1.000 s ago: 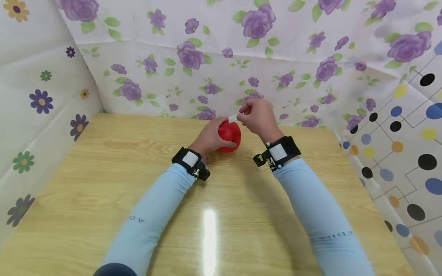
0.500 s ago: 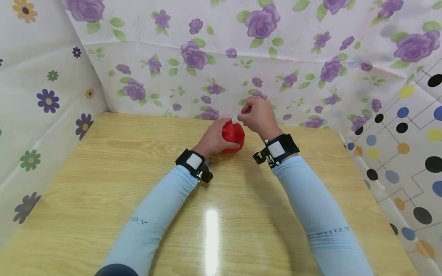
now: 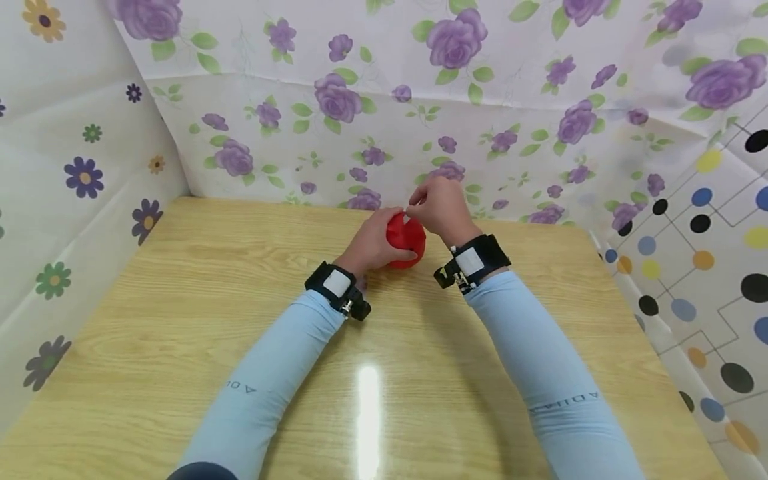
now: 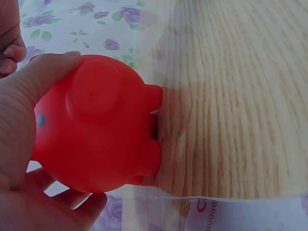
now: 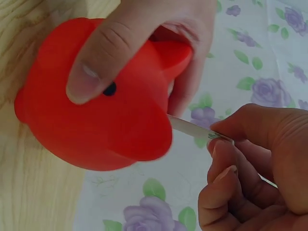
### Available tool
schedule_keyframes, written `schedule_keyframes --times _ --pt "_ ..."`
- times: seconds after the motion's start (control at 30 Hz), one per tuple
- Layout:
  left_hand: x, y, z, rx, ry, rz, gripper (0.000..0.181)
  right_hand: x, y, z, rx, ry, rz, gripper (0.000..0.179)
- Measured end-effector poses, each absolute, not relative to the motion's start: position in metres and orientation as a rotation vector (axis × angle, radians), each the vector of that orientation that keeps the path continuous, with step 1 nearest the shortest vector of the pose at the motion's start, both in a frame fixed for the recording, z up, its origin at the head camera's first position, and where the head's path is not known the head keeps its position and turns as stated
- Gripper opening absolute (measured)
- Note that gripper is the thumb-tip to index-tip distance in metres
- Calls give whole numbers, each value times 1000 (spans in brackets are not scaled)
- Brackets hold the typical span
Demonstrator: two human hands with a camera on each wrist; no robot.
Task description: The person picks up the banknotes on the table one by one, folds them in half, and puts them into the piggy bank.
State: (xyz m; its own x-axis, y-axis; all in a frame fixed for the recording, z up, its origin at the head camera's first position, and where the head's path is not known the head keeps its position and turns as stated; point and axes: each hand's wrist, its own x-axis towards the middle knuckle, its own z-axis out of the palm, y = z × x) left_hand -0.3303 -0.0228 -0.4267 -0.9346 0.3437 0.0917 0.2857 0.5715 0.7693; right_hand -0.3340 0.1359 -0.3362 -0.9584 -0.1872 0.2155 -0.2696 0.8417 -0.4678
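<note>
A red piggy bank (image 3: 406,243) with snout, ears and short feet stands on the wooden table near its back edge. My left hand (image 3: 375,243) grips it from the left, thumb and fingers around its body, as the left wrist view also shows. Above it, my right hand (image 3: 441,207) pinches a thin whitish folded paper strip (image 5: 192,129) between thumb and forefinger. The strip's far end reaches the top of the piggy bank, behind an ear in the right wrist view. Whether that end is inside a slot is hidden.
The wooden table (image 3: 240,300) ends just behind the piggy bank at a purple-flowered cloth wall (image 3: 258,100). A flower-print sheet (image 3: 78,233) hangs at the left, a dotted one (image 3: 708,267) at the right. Each wrist carries a strapped camera.
My right hand has moved down and slightly left toward the piggy bank, and less of the paper strip shows. The left hand keeps its grip. The head view has shifted slightly.
</note>
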Motion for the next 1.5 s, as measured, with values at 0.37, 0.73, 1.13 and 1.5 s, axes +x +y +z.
schedule_keyframes --times 0.37,0.73,1.13,1.5 --pt "-332 -22 -430 600 2724 1344 89 -343 130 -352 422 -2972 709 21" --pt "-335 -21 -431 642 2743 1341 87 -340 133 -362 470 -2956 679 19" --pt "-335 -22 -430 628 2732 1336 97 -319 145 -371 740 -2914 223 29" --pt "-325 -64 -425 463 2634 1325 111 -304 144 -371 680 -2700 608 21"
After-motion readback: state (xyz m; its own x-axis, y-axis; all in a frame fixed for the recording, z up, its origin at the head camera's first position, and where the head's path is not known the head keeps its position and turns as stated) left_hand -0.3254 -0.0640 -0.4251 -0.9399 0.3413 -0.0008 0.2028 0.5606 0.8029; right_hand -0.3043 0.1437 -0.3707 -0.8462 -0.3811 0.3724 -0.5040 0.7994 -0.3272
